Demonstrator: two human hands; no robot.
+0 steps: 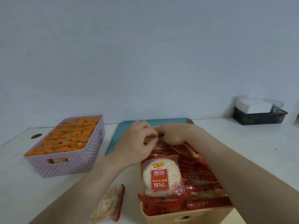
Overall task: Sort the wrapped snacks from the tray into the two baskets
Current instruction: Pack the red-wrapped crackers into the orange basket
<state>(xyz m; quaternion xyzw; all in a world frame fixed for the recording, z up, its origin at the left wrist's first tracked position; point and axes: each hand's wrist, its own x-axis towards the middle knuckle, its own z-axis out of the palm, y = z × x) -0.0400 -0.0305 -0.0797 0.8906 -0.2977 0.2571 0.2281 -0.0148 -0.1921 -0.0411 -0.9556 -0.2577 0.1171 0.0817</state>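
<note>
**Two hands meet at the far end of the yellow basket (186, 215)**

Both arms are in from the bottom of the frame, converging just below centre. The left hand (139, 141) is over the far end of the basket with its fingers (154, 139) curled tight, pinching the edge of one of the red packets (202, 180) packed in there. The right hand (173, 135) is knuckle to knuckle with it, bunched up and turned down into the same spot. Its fingertips are tucked out of sight, so whether it grips anything cannot be told.

That basket, lower centre-right, is crammed. Red wrappers stand in rows edge to edge, and one rice-cracker packet (161, 177) lies flat on top of them, label up, at the left side.

One more wrapped snack, the loose packet (108, 204), lies on the white table (242, 151) just left of the basket's near corner, apart from both hands.

Behind the hands the teal tray (113, 143) shows its bare left side and far rim; the yellow basket overlaps its near part.

Over at the left of the frame sits the pink basket (72, 165), filled to the rim with orange packets (68, 138).

Far right, against the wall, a dark bin (258, 118) holds a white box (252, 105).
</note>
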